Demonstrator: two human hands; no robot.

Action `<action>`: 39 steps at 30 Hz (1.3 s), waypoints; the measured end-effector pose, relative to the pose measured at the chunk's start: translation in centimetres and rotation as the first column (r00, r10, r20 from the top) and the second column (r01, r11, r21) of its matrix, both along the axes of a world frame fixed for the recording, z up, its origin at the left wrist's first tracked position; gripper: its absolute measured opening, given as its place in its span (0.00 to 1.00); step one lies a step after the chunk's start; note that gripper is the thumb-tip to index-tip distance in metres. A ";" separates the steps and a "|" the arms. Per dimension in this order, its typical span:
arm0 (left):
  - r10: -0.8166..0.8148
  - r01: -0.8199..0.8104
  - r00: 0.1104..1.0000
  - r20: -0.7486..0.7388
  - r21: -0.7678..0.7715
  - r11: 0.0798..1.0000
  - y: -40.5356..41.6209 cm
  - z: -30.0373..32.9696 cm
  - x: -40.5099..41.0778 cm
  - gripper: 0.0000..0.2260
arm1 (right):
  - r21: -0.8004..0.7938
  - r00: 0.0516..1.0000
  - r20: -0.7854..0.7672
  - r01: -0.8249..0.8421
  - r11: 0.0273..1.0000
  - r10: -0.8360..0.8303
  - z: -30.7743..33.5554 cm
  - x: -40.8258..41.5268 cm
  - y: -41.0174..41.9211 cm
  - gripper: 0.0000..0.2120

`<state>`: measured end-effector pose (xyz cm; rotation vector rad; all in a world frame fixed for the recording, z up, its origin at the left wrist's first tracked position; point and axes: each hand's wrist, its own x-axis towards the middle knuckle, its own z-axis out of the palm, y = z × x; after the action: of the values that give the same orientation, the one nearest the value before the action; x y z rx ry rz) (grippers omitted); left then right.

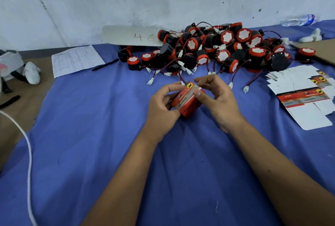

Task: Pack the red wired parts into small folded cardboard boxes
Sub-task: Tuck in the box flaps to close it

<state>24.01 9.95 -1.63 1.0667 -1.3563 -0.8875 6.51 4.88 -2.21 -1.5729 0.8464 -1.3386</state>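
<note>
On the blue cloth (94, 135), a heap of red wired parts (213, 50) is lying against the wall, with flat unfolded cartons (301, 97) lying to its right. Near the cloth's middle, just before the heap, the left hand (161, 106) is gripping a small red cardboard box (184, 101) while the right hand (217, 99) is pinching its top flap with thumb and fingers.
</note>
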 end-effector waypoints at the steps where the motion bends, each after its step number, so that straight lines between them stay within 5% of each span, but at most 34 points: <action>1: 0.000 0.000 1.000 -0.023 -0.003 1.000 0.0 0.0 -0.1 0.25 | 0.033 0.998 0.030 -0.060 0.998 0.059 -0.2 0.1 0.1 0.06; 10: 0.099 -0.091 0.968 -0.230 0.044 0.995 -0.3 -0.3 -0.8 0.06 | -0.139 0.984 -0.172 -0.067 0.988 0.042 -0.3 1.0 0.9 0.13; 26: 0.036 -0.038 0.998 -0.055 -0.036 0.999 -0.4 -0.9 0.0 0.09 | -0.073 0.999 -0.024 -0.043 0.996 0.041 -1.1 1.3 1.0 0.07; 31: 0.030 -0.031 0.998 -0.060 -0.017 0.999 -0.5 -1.2 0.1 0.03 | -0.014 0.996 0.048 -0.077 0.997 0.078 -1.1 1.2 1.0 0.06; 39: 0.091 -0.092 0.993 -0.081 -0.017 0.996 -0.9 -1.4 0.0 0.08 | 0.009 0.996 0.020 -0.082 0.997 0.082 -1.0 0.9 0.5 0.11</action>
<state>23.97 9.02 -3.03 1.0577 -1.2375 -0.8383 7.40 5.37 -3.26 -1.5677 0.7673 -1.2870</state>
